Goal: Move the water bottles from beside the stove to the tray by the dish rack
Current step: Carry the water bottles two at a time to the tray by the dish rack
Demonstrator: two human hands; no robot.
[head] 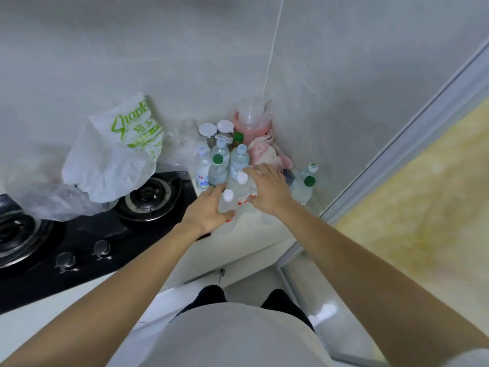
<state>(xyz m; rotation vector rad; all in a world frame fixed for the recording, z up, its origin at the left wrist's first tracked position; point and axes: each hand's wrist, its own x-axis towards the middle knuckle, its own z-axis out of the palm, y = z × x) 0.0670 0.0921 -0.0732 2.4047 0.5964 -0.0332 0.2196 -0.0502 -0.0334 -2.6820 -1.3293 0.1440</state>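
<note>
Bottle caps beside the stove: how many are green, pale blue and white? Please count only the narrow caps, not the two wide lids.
Green caps: 3
Pale blue caps: 3
White caps: 3, one with a green mark
Total: 9
</note>
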